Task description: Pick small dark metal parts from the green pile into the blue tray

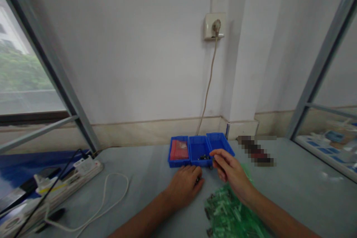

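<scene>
My left hand (185,185) rests on the grey table in front of the bins, its fingers curled round small dark parts (197,180). Raised at the front of the bins, my right hand (226,165) has its thumb and fingertips pinched together; what they hold is too small to name. Three blue bins stand side by side: the left bin (179,163) has red packets (179,150) in it, and the middle bin (198,144) holds small dark metal parts (205,157). The right bin (219,142) is partly behind my right hand. Green plastic bags (231,214) lie beneath my right forearm.
A white power strip (93,171) with plugs and a loose white cable (104,189) lie on the left. A wall socket (214,26) has a cord hanging behind the bins. Metal frame posts flank the table (139,160); a blurred item (256,151) lies back right.
</scene>
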`<state>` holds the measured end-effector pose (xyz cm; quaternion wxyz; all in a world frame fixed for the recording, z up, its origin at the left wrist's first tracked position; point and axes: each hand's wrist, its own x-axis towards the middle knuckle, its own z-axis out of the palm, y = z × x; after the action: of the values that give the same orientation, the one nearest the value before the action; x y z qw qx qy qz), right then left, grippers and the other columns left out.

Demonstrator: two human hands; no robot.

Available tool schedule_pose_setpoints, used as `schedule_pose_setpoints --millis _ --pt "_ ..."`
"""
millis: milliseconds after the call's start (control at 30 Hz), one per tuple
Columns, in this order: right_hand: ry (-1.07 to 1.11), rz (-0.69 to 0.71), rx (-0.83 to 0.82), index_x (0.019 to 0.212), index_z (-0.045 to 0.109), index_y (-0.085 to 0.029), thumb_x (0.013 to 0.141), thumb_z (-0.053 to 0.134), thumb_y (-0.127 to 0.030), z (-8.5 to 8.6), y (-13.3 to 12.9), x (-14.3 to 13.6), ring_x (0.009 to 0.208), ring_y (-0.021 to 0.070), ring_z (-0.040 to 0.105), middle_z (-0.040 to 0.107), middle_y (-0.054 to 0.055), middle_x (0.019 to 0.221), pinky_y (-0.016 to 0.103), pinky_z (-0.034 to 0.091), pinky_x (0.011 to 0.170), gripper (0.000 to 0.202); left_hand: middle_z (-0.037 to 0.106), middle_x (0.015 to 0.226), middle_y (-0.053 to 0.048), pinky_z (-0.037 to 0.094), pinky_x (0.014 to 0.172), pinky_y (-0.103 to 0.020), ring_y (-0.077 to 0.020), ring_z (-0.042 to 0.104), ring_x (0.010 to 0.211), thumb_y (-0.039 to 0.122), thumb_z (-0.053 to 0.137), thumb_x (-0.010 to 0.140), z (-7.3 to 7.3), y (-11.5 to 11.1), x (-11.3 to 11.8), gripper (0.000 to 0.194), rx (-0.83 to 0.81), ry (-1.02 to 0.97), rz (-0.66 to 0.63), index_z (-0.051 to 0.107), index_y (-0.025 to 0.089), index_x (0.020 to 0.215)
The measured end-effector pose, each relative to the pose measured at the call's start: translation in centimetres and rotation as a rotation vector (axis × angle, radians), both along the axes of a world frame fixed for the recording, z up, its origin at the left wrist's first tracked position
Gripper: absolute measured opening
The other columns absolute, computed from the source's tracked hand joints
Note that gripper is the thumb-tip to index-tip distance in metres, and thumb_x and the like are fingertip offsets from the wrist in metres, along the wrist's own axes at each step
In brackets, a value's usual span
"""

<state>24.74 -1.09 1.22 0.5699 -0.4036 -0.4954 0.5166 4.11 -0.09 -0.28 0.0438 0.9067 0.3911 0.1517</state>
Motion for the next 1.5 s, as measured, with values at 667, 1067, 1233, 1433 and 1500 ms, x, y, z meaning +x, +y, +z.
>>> schedule_pose_setpoints --millis 667,1067,1233,1433,1500 --pt "-0.136 0.041 0.058 0.103 0.068 -0.023 0.087 0.073 -0.048 0.51 -0.65 -0.18 0.048 0.0074 0.042 0.058 -0.003 0.079 0.021 0.033 0.043 0.03 0.066 0.103 -0.004 0.045 0.085 -0.035 -0.0243 0.062 0.096 0.027 0.056 0.101 0.08 -0.08 0.0 0.007 -0.002 -0.008 -0.013 0.055 0.021 0.104" --pt "-0.065 0.05 0.014 0.103 0.068 -0.021 0.092 0.066 -0.055 0.32 -0.26 -0.1 0.045 0.0076 0.038 0.057 -0.004 0.069 0.02 0.027 0.041 0.036 0.066 0.102 -0.003 0.045 0.084 -0.035 -0.0236 0.062 0.095 0.027 0.054 0.102 0.09 -0.09 -0.01 0.006 -0.003 -0.005 -0.006 0.056 0.022 0.103" --pt "-0.069 0.047 0.012 0.102 0.067 -0.021 0.092 0.065 -0.055 0.41 -0.23 -0.15 0.046 0.008 0.035 0.049 -0.006 0.063 0.02 0.025 0.041 0.036 0.066 0.103 -0.004 0.045 0.085 -0.035 -0.0237 0.062 0.096 0.028 0.053 0.103 0.29 -0.17 -0.01 0.007 -0.007 -0.001 -0.002 0.056 0.021 0.104" --pt "-0.074 0.044 -0.024 0.101 0.068 -0.021 0.089 0.066 -0.058 0.59 -0.43 -0.16 0.046 0.0088 0.033 0.045 -0.007 0.06 0.021 0.025 0.041 0.039 0.066 0.102 -0.005 0.045 0.084 -0.034 -0.0236 0.061 0.096 0.029 0.052 0.102 0.24 -0.1 0.05 0.008 -0.011 0.004 0.002 0.056 0.021 0.102" --pt "-0.074 0.044 -0.034 0.1 0.068 -0.022 0.088 0.067 -0.059 0.75 -0.54 -0.2 0.046 0.0092 0.033 0.044 -0.007 0.06 0.021 0.025 0.041 0.039 0.066 0.103 -0.005 0.045 0.084 -0.034 -0.0237 0.061 0.096 0.029 0.053 0.102 0.24 -0.09 0.05 0.008 -0.007 0.003 0.002 0.056 0.021 0.102"
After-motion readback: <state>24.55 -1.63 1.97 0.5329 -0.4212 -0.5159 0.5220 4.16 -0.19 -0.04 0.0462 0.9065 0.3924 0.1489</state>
